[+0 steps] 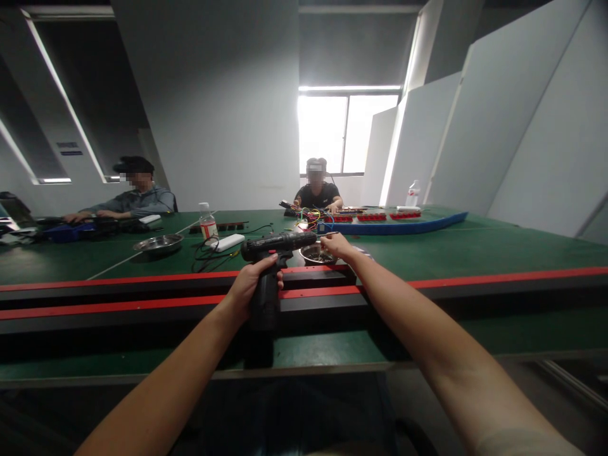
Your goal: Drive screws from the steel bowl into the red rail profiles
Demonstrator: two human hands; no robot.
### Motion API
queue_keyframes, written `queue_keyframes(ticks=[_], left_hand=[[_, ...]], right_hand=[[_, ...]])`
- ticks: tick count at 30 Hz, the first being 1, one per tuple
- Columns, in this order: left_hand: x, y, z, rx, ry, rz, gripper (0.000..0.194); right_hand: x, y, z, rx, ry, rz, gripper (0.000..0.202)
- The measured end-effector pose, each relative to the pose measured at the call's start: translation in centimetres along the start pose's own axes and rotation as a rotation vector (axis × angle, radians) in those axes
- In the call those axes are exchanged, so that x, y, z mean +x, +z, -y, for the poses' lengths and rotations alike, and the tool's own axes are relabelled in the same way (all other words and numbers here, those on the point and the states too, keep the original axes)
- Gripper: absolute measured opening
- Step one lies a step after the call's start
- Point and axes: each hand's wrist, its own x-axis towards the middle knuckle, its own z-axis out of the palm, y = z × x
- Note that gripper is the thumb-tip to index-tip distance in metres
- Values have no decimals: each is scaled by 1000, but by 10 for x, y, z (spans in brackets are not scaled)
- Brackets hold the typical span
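Observation:
My left hand (249,282) is wrapped around the grip of a black cordless drill (266,297), its thumb lying along the side near a small red switch. The drill lies level, its chuck pointing right. At the chuck's front end is my right hand (338,246), fingers pinched together; what they hold, if anything, is too small to make out. Just below them, a metal bowl (304,255) with small dark pieces in it is partly covered by my hand. Under the drill run long black beams with red top strips (190,299).
On the green table (475,250) are a blue strip (403,227), red blocks (372,217), coloured wires (311,218), another metal bowl (159,244), a bottle (208,225) and a white power bank (228,242) with cables. One person (317,193) sits opposite, another (142,199) at left.

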Motion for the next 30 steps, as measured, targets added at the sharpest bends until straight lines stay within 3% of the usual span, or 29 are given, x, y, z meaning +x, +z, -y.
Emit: queue_keyframes(ticks=[5, 13, 21, 30], left_hand=[[1, 1, 0, -16, 16, -24, 16], [0, 3, -1, -46, 21, -76, 17], [0, 3, -1, -25, 27, -58, 17], [-1, 2, 0, 4, 42, -63, 18]], right_hand=[[0, 0, 1, 414, -37, -41, 18], [-2, -11, 7, 949, 93, 54, 18], [-4, -18, 14, 1072, 180, 67, 12], [-5, -14, 14, 1062, 191, 104, 19]])
